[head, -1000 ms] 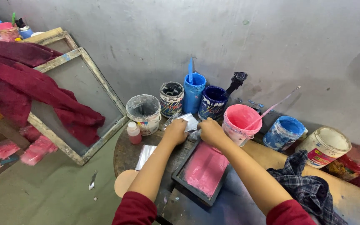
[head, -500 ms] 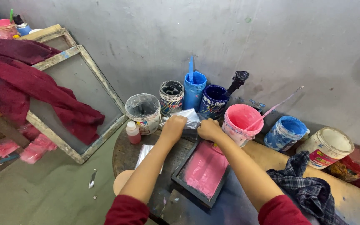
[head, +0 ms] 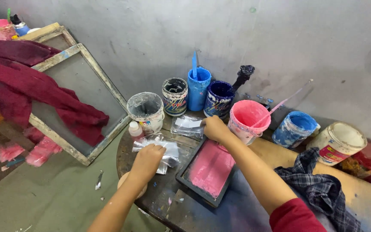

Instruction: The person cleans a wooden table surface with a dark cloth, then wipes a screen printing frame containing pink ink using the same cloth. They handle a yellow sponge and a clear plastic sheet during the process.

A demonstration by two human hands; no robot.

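My left hand [head: 147, 158] rests on a crumpled clear plastic sheet [head: 167, 150] lying on the dark round table [head: 129, 165]. My right hand [head: 213, 127] grips the edge of a second clear plastic bag [head: 186, 126] near the paint pots. A small framed screen coated in pink ink [head: 210, 168] lies on the table between my forearms. A small white bottle with a red base [head: 135, 128] stands just beyond the left hand.
Paint pots line the wall: a white bucket [head: 146, 111], a black-ink can [head: 174, 95], a blue cup [head: 199, 88], a dark blue pot [head: 219, 99], a pink tub [head: 247, 120], a light blue tub [head: 296, 128]. A large wooden screen frame [head: 80, 86] with maroon cloth [head: 26, 92] leans left. Plaid cloth [head: 323, 189] lies right.
My left hand has drawn back from the pots toward me and now lies on the nearer plastic sheet. The right hand stays at the far plastic bag.
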